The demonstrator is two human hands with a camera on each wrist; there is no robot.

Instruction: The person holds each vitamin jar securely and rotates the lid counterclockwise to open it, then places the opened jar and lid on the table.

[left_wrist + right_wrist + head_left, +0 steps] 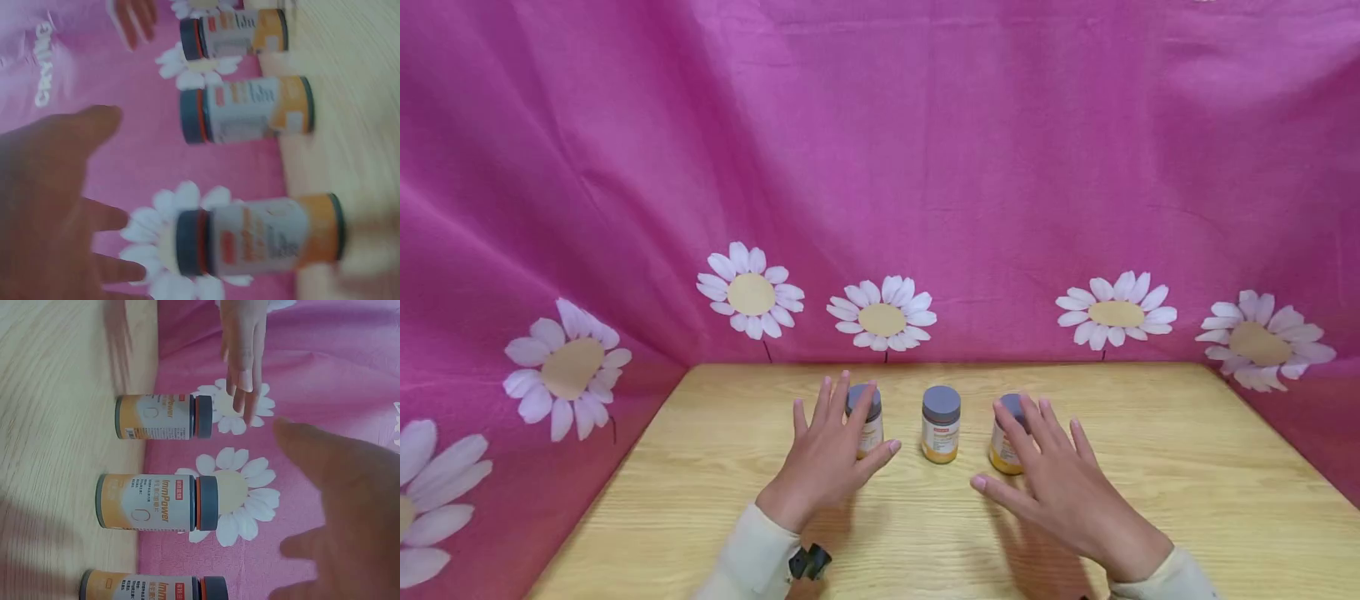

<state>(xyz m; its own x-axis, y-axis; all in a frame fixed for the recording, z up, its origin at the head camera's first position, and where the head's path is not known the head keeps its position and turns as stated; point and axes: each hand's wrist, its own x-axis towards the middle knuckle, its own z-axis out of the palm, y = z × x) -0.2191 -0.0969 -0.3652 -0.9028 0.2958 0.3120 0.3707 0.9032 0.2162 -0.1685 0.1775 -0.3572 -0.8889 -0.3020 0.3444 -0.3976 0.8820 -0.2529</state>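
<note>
Grey-lidded bottles [941, 433] stood upright in a row of three on the wooden desk [1187, 467], apart from one another. The left grip [823, 468] hung near the left bottle [871, 436] and the right grip [1062, 497] near the right bottle [1003, 454], both empty, fingers [862, 410] spread; the blurred left wrist view left any light touch uncertain. A low, hasty sweep might have tipped an outer bottle or driven it into the middle bottle [941, 442].
</note>
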